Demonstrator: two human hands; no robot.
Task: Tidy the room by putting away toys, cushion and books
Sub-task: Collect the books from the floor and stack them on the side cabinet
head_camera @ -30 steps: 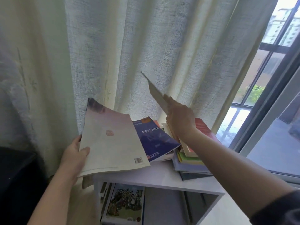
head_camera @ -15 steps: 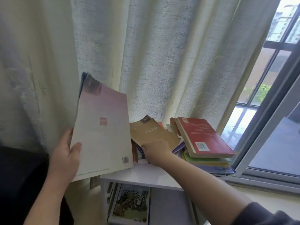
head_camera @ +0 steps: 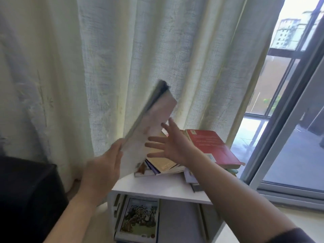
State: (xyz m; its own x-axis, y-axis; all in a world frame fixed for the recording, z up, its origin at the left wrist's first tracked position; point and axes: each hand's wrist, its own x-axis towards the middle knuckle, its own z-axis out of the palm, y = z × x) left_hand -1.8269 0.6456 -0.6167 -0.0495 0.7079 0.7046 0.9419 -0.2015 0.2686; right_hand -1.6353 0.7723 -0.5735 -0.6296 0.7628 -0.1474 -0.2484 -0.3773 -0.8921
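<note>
While the left hand (head_camera: 103, 170) grips the lower edge of a large pale book (head_camera: 149, 130), the book stands tilted above the front left of the white shelf unit (head_camera: 157, 186), its top corner near the curtain (head_camera: 122, 50). The right hand (head_camera: 172, 146) is released, fingers spread, just beside the cover. Behind it a tan book (head_camera: 161, 161) tops a loose pile, and a red book (head_camera: 212, 146) overhangs the stack near the window frame (head_camera: 289, 120). Bare shelf top shows along the front edge.

Pale curtain (head_camera: 140, 58) hangs behind a white shelf unit (head_camera: 157, 188), beside a daylit window (head_camera: 289, 120).
</note>
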